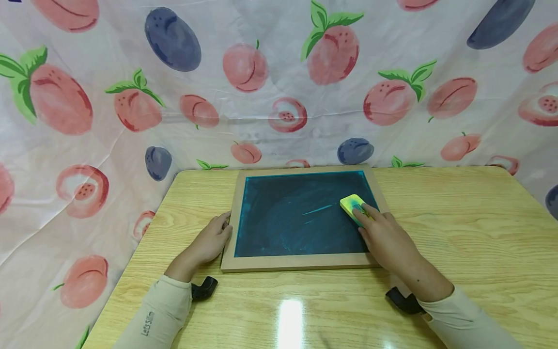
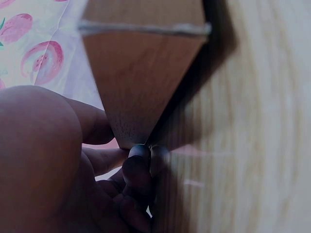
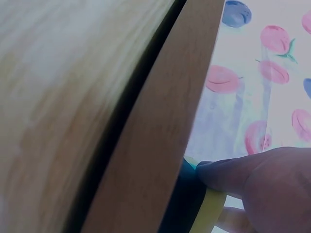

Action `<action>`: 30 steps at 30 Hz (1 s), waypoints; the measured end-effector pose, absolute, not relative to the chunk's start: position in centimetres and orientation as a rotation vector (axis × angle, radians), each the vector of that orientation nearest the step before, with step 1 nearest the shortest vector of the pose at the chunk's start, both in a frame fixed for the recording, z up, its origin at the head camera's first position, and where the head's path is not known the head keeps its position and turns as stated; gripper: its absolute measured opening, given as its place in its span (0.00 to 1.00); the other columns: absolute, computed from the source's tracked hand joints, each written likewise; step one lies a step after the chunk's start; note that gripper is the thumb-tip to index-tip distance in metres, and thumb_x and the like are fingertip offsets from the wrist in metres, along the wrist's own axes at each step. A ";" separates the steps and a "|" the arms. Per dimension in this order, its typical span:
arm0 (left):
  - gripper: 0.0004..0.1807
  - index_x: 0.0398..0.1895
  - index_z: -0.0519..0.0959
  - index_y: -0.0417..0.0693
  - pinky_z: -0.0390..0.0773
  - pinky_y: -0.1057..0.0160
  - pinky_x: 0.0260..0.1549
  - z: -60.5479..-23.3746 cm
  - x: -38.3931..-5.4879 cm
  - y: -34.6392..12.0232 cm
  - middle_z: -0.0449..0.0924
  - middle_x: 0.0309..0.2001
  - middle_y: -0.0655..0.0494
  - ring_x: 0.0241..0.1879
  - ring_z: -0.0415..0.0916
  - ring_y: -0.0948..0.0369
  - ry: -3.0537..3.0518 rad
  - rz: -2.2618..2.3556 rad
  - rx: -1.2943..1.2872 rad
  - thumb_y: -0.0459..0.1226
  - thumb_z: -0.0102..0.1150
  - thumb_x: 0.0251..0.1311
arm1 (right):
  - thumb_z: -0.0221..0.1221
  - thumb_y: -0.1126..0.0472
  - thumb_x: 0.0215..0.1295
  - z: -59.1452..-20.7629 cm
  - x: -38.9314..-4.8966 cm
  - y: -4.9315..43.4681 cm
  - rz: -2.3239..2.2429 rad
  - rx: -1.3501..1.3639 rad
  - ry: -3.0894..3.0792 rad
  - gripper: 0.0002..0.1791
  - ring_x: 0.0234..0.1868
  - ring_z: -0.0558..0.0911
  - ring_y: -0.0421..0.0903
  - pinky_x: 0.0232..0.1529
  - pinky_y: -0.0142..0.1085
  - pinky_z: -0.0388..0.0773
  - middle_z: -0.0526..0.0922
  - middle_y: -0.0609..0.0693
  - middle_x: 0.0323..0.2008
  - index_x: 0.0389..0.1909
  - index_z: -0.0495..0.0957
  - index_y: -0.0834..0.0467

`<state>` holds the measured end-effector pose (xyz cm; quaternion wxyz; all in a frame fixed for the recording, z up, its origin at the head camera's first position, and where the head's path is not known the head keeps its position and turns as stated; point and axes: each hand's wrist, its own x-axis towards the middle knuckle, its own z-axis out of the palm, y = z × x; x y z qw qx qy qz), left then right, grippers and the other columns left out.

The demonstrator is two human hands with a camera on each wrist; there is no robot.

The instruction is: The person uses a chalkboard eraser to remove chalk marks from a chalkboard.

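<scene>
A small chalkboard [image 1: 279, 213] with a wooden frame lies on the table, with two faint pale chalk strokes and smudges on its dark surface. My right hand [image 1: 389, 237] grips a yellow chalkboard eraser [image 1: 350, 201] against the board's right side. In the right wrist view, the thumb lies along the eraser [image 3: 209, 208], whose dark felt side faces the board. At the left edge of the frame [image 1: 233, 220], my left hand [image 1: 211, 241] holds the board. The left wrist view shows its fingers about the frame's side [image 2: 141, 73], their tips partly in shadow.
The wooden table [image 1: 462, 213] extends on both sides and in front of the board. Behind it hangs a peach-printed cloth [image 1: 209, 29], close to the board's far edge. Black straps or mounts [image 1: 205, 288] sit at both wrists.
</scene>
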<state>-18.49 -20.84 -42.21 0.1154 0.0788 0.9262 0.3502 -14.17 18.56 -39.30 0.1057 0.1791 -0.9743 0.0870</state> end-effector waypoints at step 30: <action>0.27 0.72 0.48 0.45 0.66 0.61 0.34 -42.7 -18.7 -21.2 0.66 0.44 0.48 0.36 0.66 0.57 2.718 1.005 0.226 0.41 0.33 0.72 | 0.60 0.56 0.60 -39.1 -11.2 10.1 0.183 0.869 -2.866 0.26 0.48 0.76 0.50 0.42 0.39 0.79 0.69 0.51 0.63 0.61 0.69 0.45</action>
